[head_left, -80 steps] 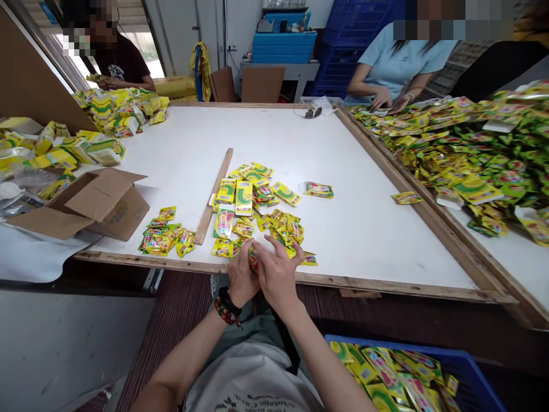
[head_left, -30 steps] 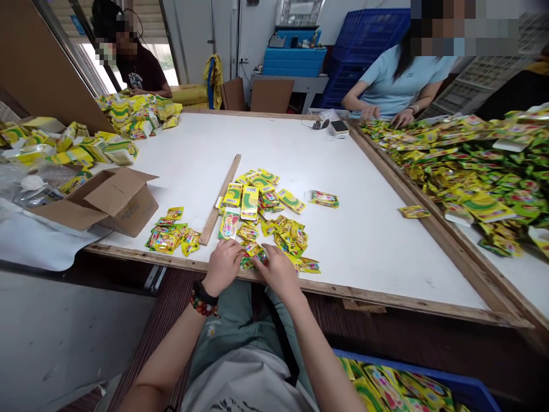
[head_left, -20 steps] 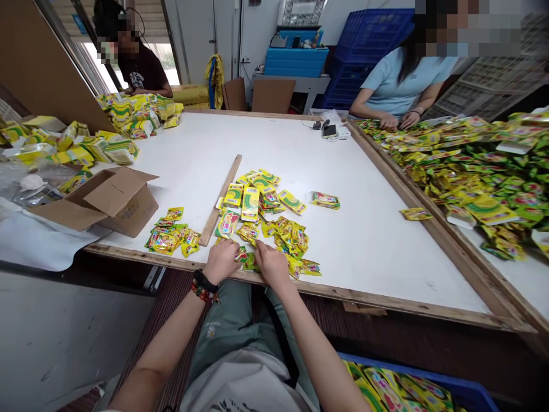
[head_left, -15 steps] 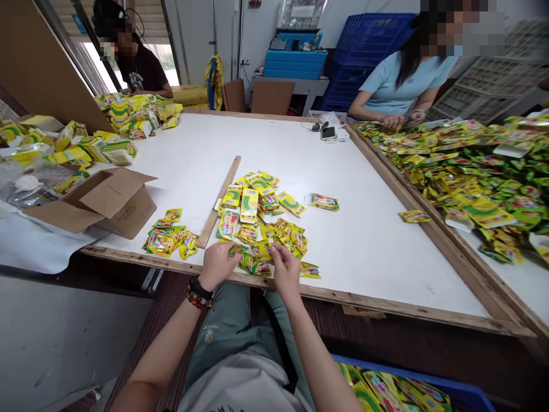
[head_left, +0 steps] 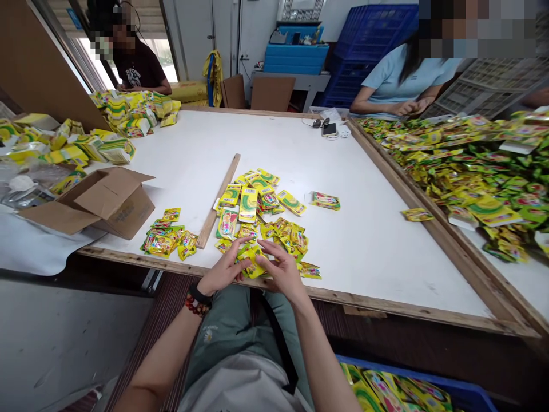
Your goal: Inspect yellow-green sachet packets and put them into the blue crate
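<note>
My left hand and my right hand curve in from either side on a shiny yellow sachet at the table's near edge. Both thumbs touch it, and the fingertips arch above it. Green-and-yellow sachets lie partly hidden beneath my hands. Just beyond is a heap of small yellow sachets. Behind that, flat yellow boxes and a clear-fronted pack lie in a loose pile. A smaller group of sachets sits to the left, past a wooden strip.
An open cardboard box stands at the left edge. Wooden rails divide off a large heap of packs at right. Two people work at the far sides. A blue crate of packs is below the table at right.
My hands have come closer together over the sachets, fingers now more extended. A yellow sachet lies between them. The right-hand co-worker's hands have shifted a little.
</note>
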### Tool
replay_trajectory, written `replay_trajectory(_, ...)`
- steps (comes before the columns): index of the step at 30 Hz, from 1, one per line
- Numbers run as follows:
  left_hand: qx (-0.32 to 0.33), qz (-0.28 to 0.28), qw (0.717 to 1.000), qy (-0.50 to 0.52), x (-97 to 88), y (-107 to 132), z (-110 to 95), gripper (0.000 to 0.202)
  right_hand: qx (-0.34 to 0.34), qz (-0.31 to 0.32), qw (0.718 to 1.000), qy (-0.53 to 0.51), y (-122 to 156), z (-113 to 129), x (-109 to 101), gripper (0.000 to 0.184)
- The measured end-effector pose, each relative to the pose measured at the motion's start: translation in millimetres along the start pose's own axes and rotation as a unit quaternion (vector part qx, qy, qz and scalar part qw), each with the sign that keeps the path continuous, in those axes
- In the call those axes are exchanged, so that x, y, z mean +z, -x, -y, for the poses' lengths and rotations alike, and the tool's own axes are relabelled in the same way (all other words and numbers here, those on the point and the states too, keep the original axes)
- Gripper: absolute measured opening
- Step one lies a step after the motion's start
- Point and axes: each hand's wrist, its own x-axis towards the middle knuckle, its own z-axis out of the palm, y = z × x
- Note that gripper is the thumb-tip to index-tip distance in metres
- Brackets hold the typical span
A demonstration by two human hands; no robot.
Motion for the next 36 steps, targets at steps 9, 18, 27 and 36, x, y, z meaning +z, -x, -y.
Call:
replay_trajectory(9,0.002,-0.292,0.876,-0.385,-40.4,-55.7,-8.7,0.076,-0.055,-0.123,0.986,0.095,7.0,-7.0,-21.6,0.024)
replay_trajectory(18,0.041,-0.329,0.807,-0.488,-18.4,-50.8,-7.3,0.071,-0.148,-0.218,0.964,0.038,9.1,22.0,-5.0,0.015)
replay_trajectory(27,0.16,-0.175,0.86,-0.451,27.1,-7.6,-15.9,0.065,-0.181,-0.073,0.937,0.29,-10.3,63.0,-15.9,0.012)
replay_trajectory(36,0.179,-0.228,0.916,-0.276,43.5,-3.2,10.2,0.074,-0.368,-0.127,0.775,0.499,14.5,37.3,11.8,0.026)
